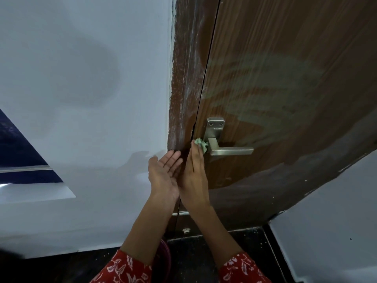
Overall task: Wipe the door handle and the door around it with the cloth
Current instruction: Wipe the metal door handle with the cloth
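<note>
the cloth, small, green and crumpled, is pressed where the steel door handle meets the brown door. the right hand pinches it, fingers up. the left hand hovers open, palm up, beside the door frame.

Both forearms reach up and forward in red floral sleeves, the left hand open with palm turned inward and fingers spread, the right hand raised just beside it, fingers apparently pinched closed at the tips.
</note>
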Demonstrator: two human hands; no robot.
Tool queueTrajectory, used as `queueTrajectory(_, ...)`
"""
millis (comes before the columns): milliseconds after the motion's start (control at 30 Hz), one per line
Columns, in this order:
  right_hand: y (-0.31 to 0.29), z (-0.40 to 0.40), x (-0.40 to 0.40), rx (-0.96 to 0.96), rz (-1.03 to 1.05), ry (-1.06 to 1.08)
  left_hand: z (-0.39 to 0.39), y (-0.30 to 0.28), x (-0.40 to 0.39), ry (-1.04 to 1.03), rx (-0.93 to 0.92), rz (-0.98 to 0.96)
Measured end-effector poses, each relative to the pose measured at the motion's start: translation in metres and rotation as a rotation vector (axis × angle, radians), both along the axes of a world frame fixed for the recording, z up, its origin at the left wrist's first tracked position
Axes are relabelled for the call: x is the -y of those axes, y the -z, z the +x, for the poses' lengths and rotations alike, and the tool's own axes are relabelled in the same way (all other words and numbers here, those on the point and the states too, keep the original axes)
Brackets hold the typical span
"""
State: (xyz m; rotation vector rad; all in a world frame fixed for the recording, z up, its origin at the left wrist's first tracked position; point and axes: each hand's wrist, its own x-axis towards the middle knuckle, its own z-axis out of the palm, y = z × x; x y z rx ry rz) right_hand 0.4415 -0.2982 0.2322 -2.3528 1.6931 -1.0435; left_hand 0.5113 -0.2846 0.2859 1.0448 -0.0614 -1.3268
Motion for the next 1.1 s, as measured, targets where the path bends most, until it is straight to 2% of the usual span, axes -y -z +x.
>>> queueTrajectory(133, 0.001, 0.001, -0.001, 0.098, -0.072, 0.029, 0.003, -0.004, -0.001, -0.006, 0.062, -0.049)
queueTrajectory(267, -0.012, 0.009, 0.016, 0.1, -0.177, 0.084, 0.004, -0.006, -0.002, -0.014, 0.117, -0.08)
queueTrajectory(500, 0.042, -0.018, 0.009, -0.005, -0.122, -0.006, 0.01, -0.007, -0.002, -0.022, 0.128, -0.086)
queueTrajectory(633, 0.039, -0.037, 0.015, 0.085, -0.268, -0.053, 0.012, -0.006, -0.004, -0.028, 0.129, -0.089)
queueTrajectory(733, 0.026, -0.044, 0.025, 0.26, -0.388, -0.008, 0.013, -0.005, -0.005, -0.032, 0.138, -0.091)
queueTrajectory(833, 0.011, -0.041, 0.029, 0.487, -0.351, 0.117, 0.011, -0.004, -0.006, -0.027, 0.139, -0.083)
queueTrajectory(1000, -0.006, -0.026, 0.029, 1.212, 0.029, 0.355, 0.01, -0.007, -0.008, -0.014, 0.146, -0.087)
queueTrajectory(1100, -0.014, -0.024, 0.032, 1.759, 0.24, 0.302, 0.009, -0.007, -0.01, -0.011, 0.153, -0.083)
